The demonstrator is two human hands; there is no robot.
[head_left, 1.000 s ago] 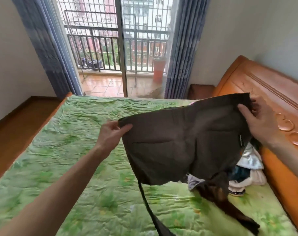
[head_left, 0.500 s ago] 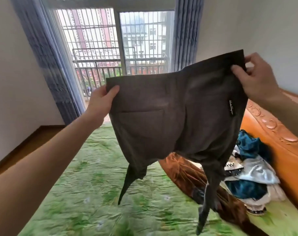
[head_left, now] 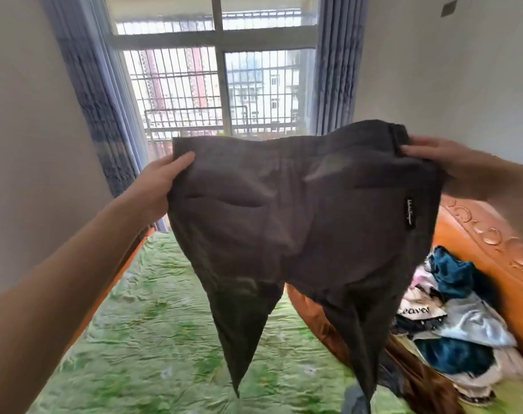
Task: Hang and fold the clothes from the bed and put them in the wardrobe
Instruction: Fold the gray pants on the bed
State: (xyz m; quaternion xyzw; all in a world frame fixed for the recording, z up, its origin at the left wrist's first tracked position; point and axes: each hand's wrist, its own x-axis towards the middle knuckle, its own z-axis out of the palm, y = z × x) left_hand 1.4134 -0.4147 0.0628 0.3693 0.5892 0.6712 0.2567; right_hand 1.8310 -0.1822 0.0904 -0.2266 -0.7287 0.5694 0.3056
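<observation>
- Left hand (head_left: 160, 182) raised in front of the chest, thumb laid over the near face of the dark grey trousers (head_left: 287, 222), remaining fingers hidden behind the cloth: clamped on the left end of the waistband.
- Trousers stretched between both hands, waistband uppermost, seat and a slit pocket facing the camera, a small black label near the right-hand seam; both legs hanging down, tapering to points above the bed.
- Below the left forearm and under the trousers: green patterned bedspread (head_left: 152, 348), creased all over.
- Beyond the trousers, between the hands: barred window (head_left: 221, 91) flanked by blue curtains (head_left: 104, 115).
- Right hand (head_left: 445, 162) level with the left, fingers curled over the right end of the waistband, gripping it.
- Under the right hand: brown garment (head_left: 314, 321) lying on the bedspread, partly covered by the right trouser leg.
- Further right, below the right wrist: pile of clothes (head_left: 460, 324) in blue, white and pale grey, heaped against the carved orange headboard (head_left: 487, 237).
</observation>
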